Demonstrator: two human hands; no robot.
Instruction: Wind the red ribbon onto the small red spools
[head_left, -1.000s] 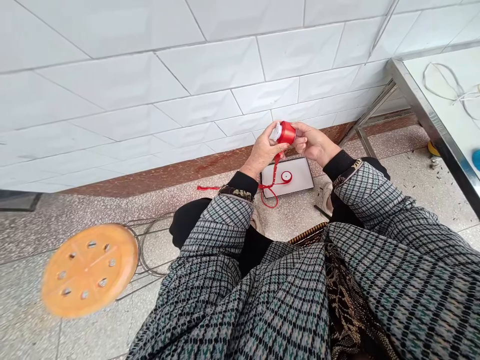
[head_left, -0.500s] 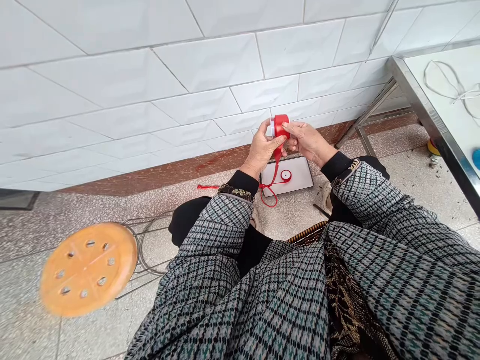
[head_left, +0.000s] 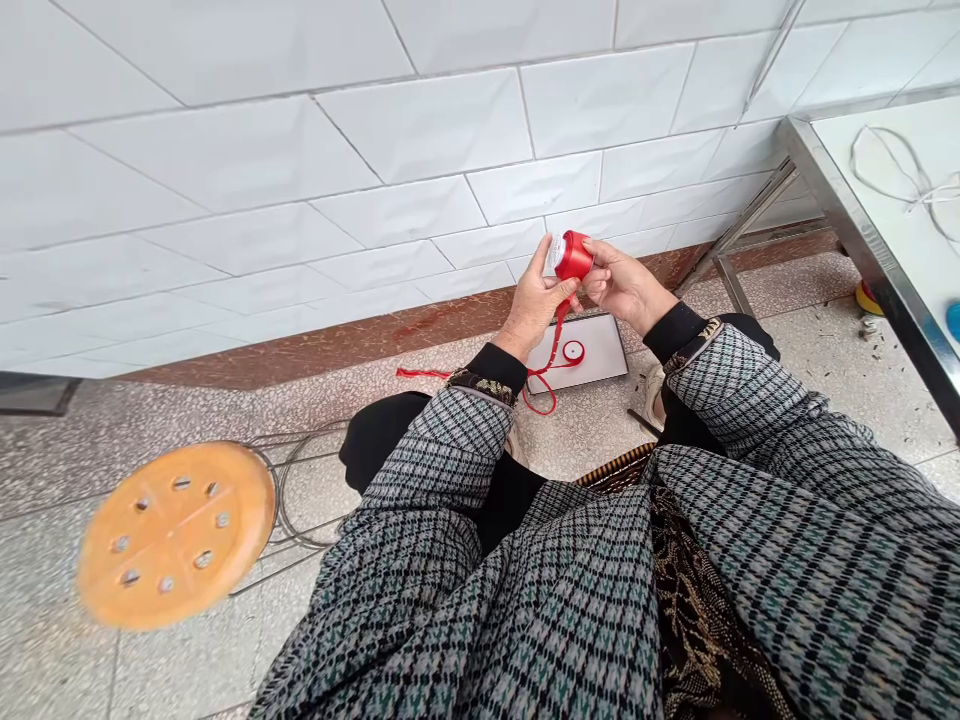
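Between my two hands is a spool of wide red ribbon [head_left: 576,256], its white end face turned up and to the left. My left hand [head_left: 535,300] grips the spool from the left, thumb below it. My right hand [head_left: 628,284] holds its right side, with the thumb near the top edge; some of its fingers are hidden. A red strip hangs down from the spool to a shallow white box or tray [head_left: 604,350] on the floor. On that lies a small roll of narrow red ribbon [head_left: 574,352], and a loop of ribbon spills over its near edge.
An orange round stool [head_left: 176,535] with holes and metal legs stands at the left. At the right is a steel-edged table [head_left: 892,240] with a white cable [head_left: 922,190]. A white tiled wall [head_left: 420,120] rises ahead. A dark stick [head_left: 643,423] lies by my shoe.
The spool has tilted and turned in my hands, so its white end face now shows more. Both hands have shifted slightly to the right.
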